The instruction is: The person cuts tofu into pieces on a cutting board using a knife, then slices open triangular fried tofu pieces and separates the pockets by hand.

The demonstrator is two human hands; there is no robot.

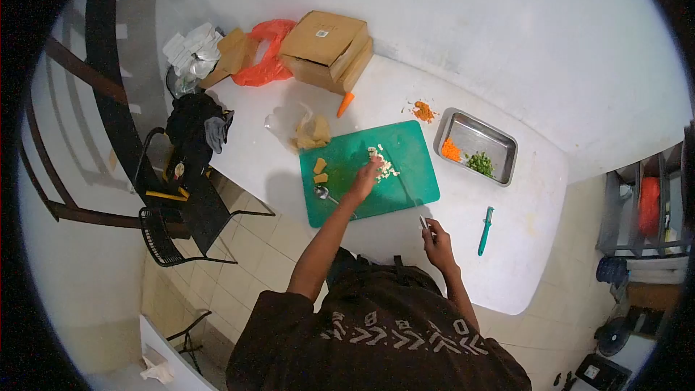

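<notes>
A green cutting board (340, 166) lies on the white table, with finely chopped white pieces (389, 171) near its middle. Over these pieces is my left hand (365, 177), fingers drawn together at their edge; whether it grips any is hidden. My right hand (437, 242), closed on a knife (423, 222), is just off the board's near edge. The blade is hard to make out against the board. At the board's left side lie yellowish blocks (320, 166) and a metal spoon (322, 192).
Right of the board, a metal tray (512, 146) holds chopped orange bits (450, 149) and green bits (479, 164). A green-handled peeler (486, 232) lies nearby. Behind are orange scraps (423, 111), a carrot (345, 105), a plastic bag (313, 130) and cardboard boxes (323, 43). A black chair (206, 213) stands left.
</notes>
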